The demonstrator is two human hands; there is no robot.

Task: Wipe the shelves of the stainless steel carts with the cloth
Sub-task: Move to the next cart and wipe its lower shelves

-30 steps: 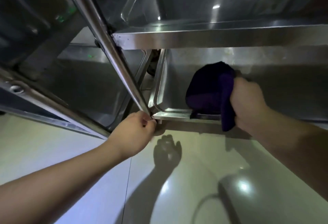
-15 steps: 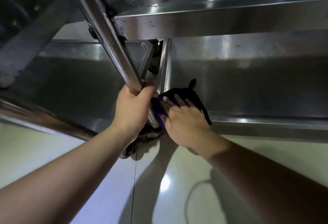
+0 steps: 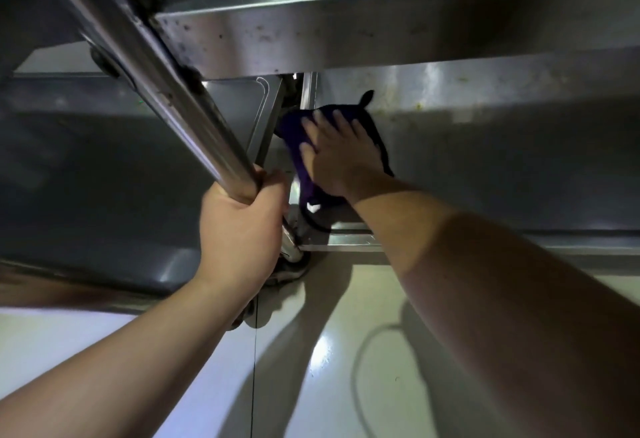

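From the head view, the bottom shelf [image 3: 485, 167] of the steel cart has a raised lip along its near edge and another along its left side. The two lips meet at the near left corner, right by the cart's post [image 3: 166, 91]. The upper shelf [image 3: 381, 32] hangs low over it, so the gap between the two shelves is tight. To the right, the bottom shelf runs on bare and wide, with a few small yellow specks at the far side. A second cart's shelf [image 3: 104, 167] sits just to the left, with only a thin crack between the two carts. The shiny floor [image 3: 329, 368] below is wide and bare.

The left hand [image 3: 242, 226] is wrapped tight around the post, low down, close to the wheel [image 3: 291, 267]. Its fingers curl all the way round the post.

The right hand [image 3: 341, 157] lies flat with its fingers straight and a little spread. It presses down on the dark purple cloth [image 3: 294, 132]. The cloth is on the bottom shelf in the near left corner, up against the left lip. One end of the cloth hangs over the near lip, and a small tip sticks up on the far side.
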